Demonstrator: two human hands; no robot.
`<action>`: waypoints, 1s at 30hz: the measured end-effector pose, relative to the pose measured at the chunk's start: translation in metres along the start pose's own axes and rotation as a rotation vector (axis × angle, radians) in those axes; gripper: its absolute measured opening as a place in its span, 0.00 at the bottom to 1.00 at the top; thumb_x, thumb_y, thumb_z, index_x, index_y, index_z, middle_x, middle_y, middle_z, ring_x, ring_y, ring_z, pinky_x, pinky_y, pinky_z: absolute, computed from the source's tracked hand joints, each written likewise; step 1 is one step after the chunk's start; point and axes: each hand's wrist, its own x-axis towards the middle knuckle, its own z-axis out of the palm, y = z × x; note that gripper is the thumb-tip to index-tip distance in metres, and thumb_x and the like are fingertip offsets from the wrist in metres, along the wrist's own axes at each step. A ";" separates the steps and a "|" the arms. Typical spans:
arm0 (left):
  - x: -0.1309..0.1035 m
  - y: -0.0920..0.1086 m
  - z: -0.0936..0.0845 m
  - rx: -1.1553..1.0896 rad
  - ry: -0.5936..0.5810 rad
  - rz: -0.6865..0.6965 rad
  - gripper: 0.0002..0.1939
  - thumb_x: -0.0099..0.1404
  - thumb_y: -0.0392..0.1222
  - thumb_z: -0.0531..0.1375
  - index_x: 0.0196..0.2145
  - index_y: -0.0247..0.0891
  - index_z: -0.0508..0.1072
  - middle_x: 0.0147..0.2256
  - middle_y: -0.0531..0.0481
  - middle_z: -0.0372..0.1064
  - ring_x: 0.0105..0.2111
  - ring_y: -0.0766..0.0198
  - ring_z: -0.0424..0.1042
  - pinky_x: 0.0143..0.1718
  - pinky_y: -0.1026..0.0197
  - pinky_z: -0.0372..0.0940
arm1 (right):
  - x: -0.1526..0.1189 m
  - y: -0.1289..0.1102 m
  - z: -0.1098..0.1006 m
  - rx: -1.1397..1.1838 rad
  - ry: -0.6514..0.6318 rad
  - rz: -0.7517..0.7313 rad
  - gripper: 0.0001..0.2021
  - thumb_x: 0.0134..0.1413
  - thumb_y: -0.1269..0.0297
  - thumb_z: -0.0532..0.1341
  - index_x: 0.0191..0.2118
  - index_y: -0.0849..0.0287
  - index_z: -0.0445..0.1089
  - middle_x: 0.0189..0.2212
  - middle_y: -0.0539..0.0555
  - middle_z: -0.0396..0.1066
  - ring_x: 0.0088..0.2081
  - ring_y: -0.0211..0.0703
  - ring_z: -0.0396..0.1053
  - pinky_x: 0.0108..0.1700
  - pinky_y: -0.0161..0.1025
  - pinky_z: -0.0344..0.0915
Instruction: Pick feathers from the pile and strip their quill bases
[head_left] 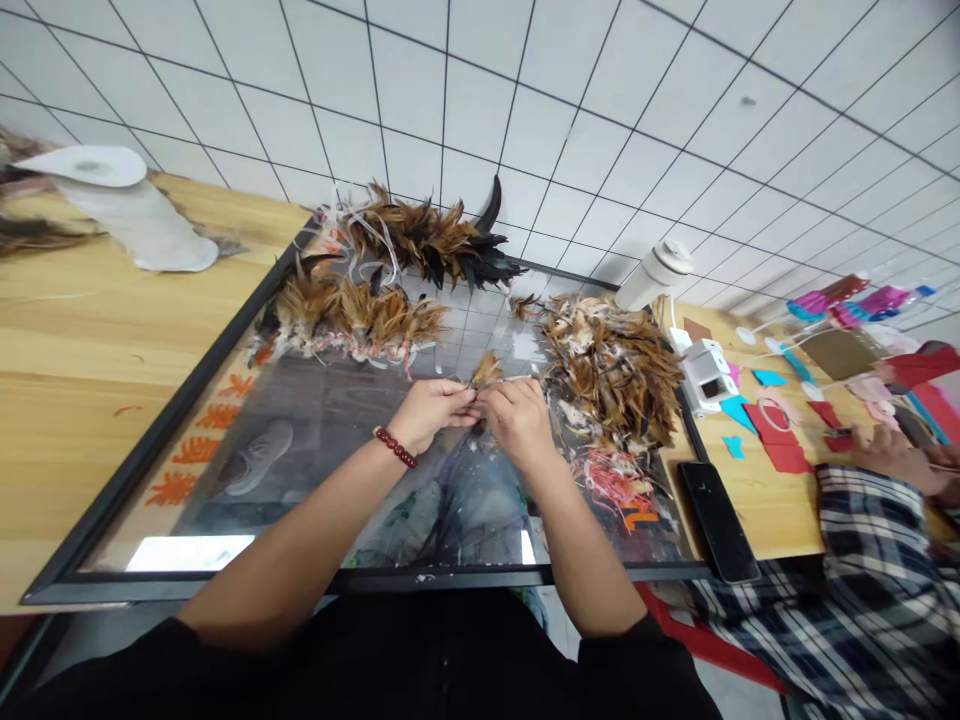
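Close together over the glass panel [322, 450], my hands meet at a small bunch of brown feathers [487, 368]. My left hand [436, 410], with a red bead bracelet on the wrist, pinches the bunch near its base. Fingers of my right hand [517, 415] are closed on the same bunch from the other side. The feather tips point away from me; the quill ends are hidden by the fingers. To the right lies a large pile of loose brown feathers [615, 370]. Beyond my left hand is a row of feather bunches [367, 315].
Dark-tipped feathers [435, 235] lie by the tiled wall. Pink and white strands [619, 485] sit below the loose pile. A phone [718, 520], a white bottle [654, 272] and a white power strip [705, 375] stand right. A co-worker's plaid sleeve [870, 540] is beyond. A white roll [139, 210] lies left.
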 end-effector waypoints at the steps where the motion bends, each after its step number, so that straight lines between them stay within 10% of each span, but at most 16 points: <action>1: 0.001 -0.001 0.000 0.023 -0.010 0.003 0.09 0.49 0.36 0.70 0.26 0.27 0.77 0.23 0.44 0.74 0.23 0.66 0.73 0.28 0.65 0.70 | 0.000 0.000 0.000 -0.002 0.013 0.002 0.11 0.63 0.66 0.53 0.37 0.58 0.73 0.32 0.55 0.73 0.37 0.44 0.65 0.45 0.41 0.55; 6: 0.004 -0.001 -0.002 0.043 -0.009 0.034 0.09 0.48 0.34 0.70 0.20 0.27 0.74 0.18 0.48 0.69 0.17 0.71 0.67 0.19 0.69 0.64 | -0.001 0.004 -0.002 0.040 0.066 0.043 0.10 0.63 0.67 0.53 0.41 0.57 0.72 0.33 0.55 0.74 0.38 0.44 0.66 0.47 0.42 0.56; 11: 0.001 0.005 -0.002 -0.157 -0.021 0.002 0.04 0.53 0.30 0.67 0.25 0.27 0.75 0.20 0.50 0.69 0.18 0.74 0.67 0.20 0.72 0.63 | 0.001 0.018 0.004 0.519 0.211 0.602 0.16 0.56 0.63 0.59 0.49 0.61 0.68 0.36 0.56 0.71 0.35 0.42 0.67 0.42 0.41 0.62; 18: -0.005 0.003 0.002 -0.218 -0.246 -0.254 0.05 0.59 0.26 0.61 0.26 0.26 0.74 0.20 0.49 0.68 0.18 0.74 0.67 0.20 0.74 0.64 | 0.004 0.010 0.002 1.592 -0.212 0.661 0.17 0.36 0.54 0.72 0.33 0.58 0.74 0.26 0.48 0.71 0.29 0.35 0.67 0.39 0.36 0.64; 30: -0.008 0.003 0.000 -0.001 -0.398 -0.195 0.13 0.52 0.42 0.69 0.31 0.28 0.78 0.31 0.39 0.77 0.30 0.60 0.77 0.33 0.61 0.72 | 0.010 0.006 0.000 1.398 -0.013 0.789 0.17 0.33 0.52 0.72 0.16 0.59 0.70 0.16 0.47 0.67 0.21 0.33 0.61 0.28 0.34 0.59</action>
